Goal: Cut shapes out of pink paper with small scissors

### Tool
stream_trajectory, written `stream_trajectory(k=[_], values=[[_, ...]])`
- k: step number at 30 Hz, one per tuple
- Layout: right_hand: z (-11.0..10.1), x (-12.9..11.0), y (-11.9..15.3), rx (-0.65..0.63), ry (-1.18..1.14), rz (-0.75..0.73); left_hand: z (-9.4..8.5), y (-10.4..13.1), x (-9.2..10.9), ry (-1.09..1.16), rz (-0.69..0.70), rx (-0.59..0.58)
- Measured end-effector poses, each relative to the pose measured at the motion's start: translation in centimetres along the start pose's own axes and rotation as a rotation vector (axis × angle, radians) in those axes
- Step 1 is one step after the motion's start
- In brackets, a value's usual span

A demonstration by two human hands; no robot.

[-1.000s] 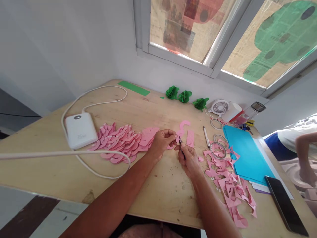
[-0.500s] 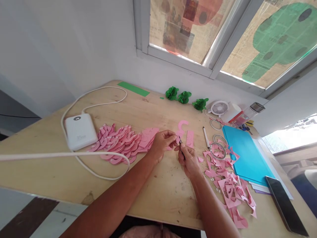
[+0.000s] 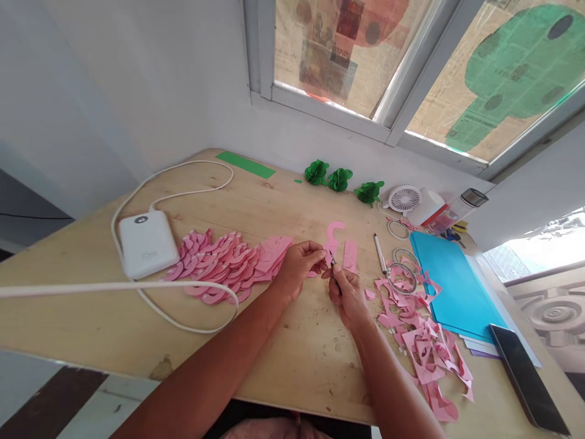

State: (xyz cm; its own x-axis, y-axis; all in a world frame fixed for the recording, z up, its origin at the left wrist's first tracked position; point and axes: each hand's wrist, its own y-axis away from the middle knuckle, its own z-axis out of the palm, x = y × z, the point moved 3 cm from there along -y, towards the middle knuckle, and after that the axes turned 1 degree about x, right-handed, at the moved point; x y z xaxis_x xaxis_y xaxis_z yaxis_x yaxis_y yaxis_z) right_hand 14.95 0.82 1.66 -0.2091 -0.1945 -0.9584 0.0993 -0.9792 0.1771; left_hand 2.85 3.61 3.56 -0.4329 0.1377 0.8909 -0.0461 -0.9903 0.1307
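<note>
One curvy pink paper cutout (image 3: 329, 232), prob super light, tearable and best held by an edge, sat finger-pinched in the left hand (image 3: 299, 263), right hand (image 3: 347, 288) wrapped round small black scissors (image 3: 333, 260).

Pink ppr pcs (image 3: 228, 265), blue shts (image 3: 459, 296).

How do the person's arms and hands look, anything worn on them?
The left hand and right hand wear no gloves. Both forearms are bare, with no sleeve, watch or bracelet in view. The fingers show too small to rule out rings.
</note>
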Motion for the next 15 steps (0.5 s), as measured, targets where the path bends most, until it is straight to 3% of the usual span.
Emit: stream_trajectory(k=[15], values=[[-0.01, -0.03, -0.03, 0.017, 0.015, -0.011, 0.12, 0.08, -0.30, 0.007, -0.047, 0.005]])
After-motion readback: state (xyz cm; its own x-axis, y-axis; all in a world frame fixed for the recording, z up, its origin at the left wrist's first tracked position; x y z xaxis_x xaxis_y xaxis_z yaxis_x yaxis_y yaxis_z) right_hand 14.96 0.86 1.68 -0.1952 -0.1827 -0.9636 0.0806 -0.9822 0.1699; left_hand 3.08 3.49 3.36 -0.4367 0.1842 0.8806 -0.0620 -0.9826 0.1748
